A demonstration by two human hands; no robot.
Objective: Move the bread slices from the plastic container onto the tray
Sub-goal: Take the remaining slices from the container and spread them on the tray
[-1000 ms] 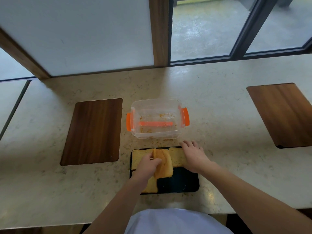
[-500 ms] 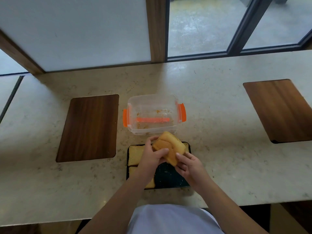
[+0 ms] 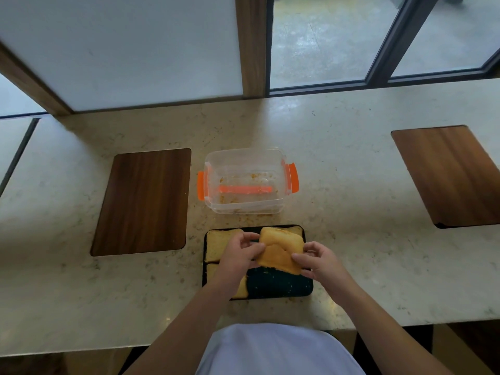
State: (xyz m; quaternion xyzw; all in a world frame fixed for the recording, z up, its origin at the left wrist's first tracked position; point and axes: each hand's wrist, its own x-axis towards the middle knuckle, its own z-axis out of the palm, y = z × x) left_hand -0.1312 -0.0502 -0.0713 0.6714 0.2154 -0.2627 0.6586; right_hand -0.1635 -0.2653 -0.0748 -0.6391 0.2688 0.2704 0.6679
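A black tray (image 3: 281, 288) lies at the counter's near edge. Over its middle I hold a stack of two yellow bread slices (image 3: 280, 251), my left hand (image 3: 239, 257) pinching the left side and my right hand (image 3: 316, 262) the right side. One slice (image 3: 217, 244) lies flat in the tray's far left corner, another (image 3: 242, 289) at the near left, partly under my left wrist. A further slice's edge (image 3: 296, 230) shows at the far right. The clear plastic container (image 3: 247, 204) with orange clips stands just beyond the tray, holding only crumbs.
A dark wooden board (image 3: 143, 201) is set into the marble counter (image 3: 351, 185) left of the container, and another (image 3: 449, 175) at the far right. Windows and a wooden post rise behind the counter. Crumbs lie between container and tray.
My right hand left the tray's far right slice and took hold of the bread in my left hand. Both hands now hold the stack lower over the tray's middle, its slices spread apart.
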